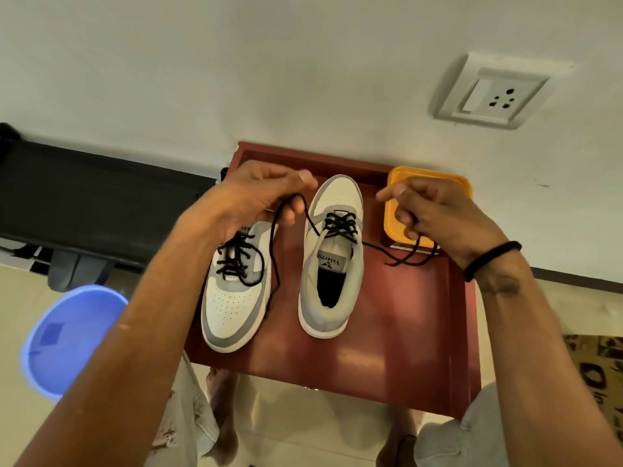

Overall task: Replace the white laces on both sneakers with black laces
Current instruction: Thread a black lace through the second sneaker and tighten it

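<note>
Two white and grey sneakers stand on a red-brown table (397,332). The left sneaker (236,298) points toward me and carries a black lace. The right sneaker (332,264) points away, its eyelets crossed by a black lace (340,225). My left hand (259,193) pinches one end of that lace above and left of the shoe's toe. My right hand (438,214) grips the other end, which loops down onto the table at the shoe's right. No white laces are in view.
A yellow lidded box (428,183) sits at the table's far right corner, partly behind my right hand. A blue plastic tub (67,338) stands on the floor at left. A dark treadmill (84,197) runs along the wall. A wall socket (492,92) is above.
</note>
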### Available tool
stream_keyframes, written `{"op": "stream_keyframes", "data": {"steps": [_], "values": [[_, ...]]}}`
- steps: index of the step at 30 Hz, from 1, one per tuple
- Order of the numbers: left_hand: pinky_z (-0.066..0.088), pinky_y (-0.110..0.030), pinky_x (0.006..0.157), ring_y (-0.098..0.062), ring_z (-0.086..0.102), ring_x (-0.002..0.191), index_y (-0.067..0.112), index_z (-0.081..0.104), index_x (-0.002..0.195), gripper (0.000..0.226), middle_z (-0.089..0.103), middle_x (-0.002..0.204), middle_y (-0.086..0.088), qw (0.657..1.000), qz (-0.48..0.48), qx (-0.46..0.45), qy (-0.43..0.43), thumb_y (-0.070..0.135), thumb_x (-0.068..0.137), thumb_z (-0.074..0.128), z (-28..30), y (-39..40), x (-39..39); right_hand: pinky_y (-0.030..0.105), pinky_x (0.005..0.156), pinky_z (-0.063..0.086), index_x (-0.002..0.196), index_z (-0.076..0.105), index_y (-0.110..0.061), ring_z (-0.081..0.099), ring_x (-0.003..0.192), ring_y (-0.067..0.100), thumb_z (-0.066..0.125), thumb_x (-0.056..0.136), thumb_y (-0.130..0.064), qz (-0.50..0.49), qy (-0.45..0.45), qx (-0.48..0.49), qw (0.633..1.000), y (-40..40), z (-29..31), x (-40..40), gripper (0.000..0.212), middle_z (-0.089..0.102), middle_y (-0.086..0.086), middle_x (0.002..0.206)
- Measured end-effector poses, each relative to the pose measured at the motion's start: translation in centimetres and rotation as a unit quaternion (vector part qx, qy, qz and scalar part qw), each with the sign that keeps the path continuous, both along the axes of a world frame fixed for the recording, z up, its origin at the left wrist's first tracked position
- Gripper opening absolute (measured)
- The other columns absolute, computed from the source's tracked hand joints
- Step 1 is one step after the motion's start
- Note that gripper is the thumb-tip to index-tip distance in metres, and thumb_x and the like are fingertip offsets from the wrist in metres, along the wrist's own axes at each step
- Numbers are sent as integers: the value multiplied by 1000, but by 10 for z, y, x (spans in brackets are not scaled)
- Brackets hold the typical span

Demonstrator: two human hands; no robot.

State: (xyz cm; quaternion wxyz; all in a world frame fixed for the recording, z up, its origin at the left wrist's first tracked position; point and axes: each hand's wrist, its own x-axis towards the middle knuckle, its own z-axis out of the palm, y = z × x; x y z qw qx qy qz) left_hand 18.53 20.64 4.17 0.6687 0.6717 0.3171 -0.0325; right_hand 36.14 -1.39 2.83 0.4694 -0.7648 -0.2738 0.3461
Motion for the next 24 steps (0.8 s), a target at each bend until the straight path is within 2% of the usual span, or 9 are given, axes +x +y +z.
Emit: {"op": "stream_keyframes", "data": {"steps": [3, 5, 7, 8, 11, 16, 18, 20, 24], "values": [[62, -35, 89, -15, 71, 75, 6, 70, 127, 29, 76, 96, -11, 979, 45, -153, -129, 9, 103, 55, 5, 7, 1, 32, 69, 53, 112, 73, -10, 58, 64, 13, 58, 105, -27, -81, 11, 97, 992, 5, 5, 1, 24, 66, -2, 75], [60, -40, 96, -18, 74, 83, 5, 69, 128, 35, 76, 107, -14, 966, 59, -190, -166, -2, 100, 49, 5, 7, 3, 28, 78, 51, 107, 73, -16, 64, 82, 11, 63, 101, -36, -115, -195, 34, 973, 5, -1, 1, 23, 70, -5, 88], [58, -41, 98, -18, 75, 88, 8, 69, 127, 39, 76, 114, -12, 966, 73, -173, -180, -6, 98, 48, 4, 7, 4, 28, 72, 41, 96, 72, -19, 61, 79, 15, 60, 100, -43, -133, -406, -47, 903, 3, -3, -3, 27, 66, -5, 82], [58, -41, 98, -19, 75, 91, 9, 69, 128, 36, 76, 115, -12, 971, 80, -137, -179, -4, 99, 52, 3, 7, 5, 29, 68, 38, 90, 71, -19, 61, 71, 14, 57, 102, -45, -119, -404, -60, 905, 4, 0, -5, 32, 66, -5, 74], [60, -42, 95, -25, 75, 85, 9, 71, 123, 26, 79, 105, -12, 981, 127, 16, -143, 14, 98, 69, -2, 4, 6, 30, 64, 48, 91, 68, -21, 62, 53, 7, 44, 104, -56, 8, -183, -140, 973, 6, 6, -20, 44, 69, 0, 58], [65, -38, 71, -17, 69, 56, 20, 67, 112, 23, 75, 75, -5, 951, 194, 241, -21, 40, 100, 65, -15, 0, 8, 32, 62, 62, 117, 61, -15, 73, 61, 21, 34, 104, -64, 115, 61, -257, 958, 7, 3, -37, 57, 77, 12, 74], [63, -36, 69, -17, 71, 60, 23, 69, 95, 27, 74, 72, 0, 922, 186, 338, 26, 50, 97, 66, -16, 2, 5, 34, 64, 64, 113, 66, -12, 76, 67, 22, 38, 103, -63, 102, 68, -249, 961, 8, 0, -36, 59, 78, 11, 77], [64, -37, 66, -17, 70, 54, 17, 71, 83, 38, 72, 63, 0, 922, 164, 346, 53, 53, 96, 65, -14, 0, 3, 35, 67, 65, 105, 70, -11, 77, 71, 20, 46, 102, -59, 85, 49, -232, 968, 9, -3, -35, 54, 78, 8, 78], [58, -23, 57, -10, 69, 49, 17, 63, 114, 38, 73, 65, -2, 940, 133, 309, 64, 49, 95, 69, -9, -14, 4, 30, 67, 65, 95, 73, -15, 76, 72, 15, 66, 96, -51, 32, -14, -184, 982, 10, -8, -29, 36, 78, 3, 83]]}}
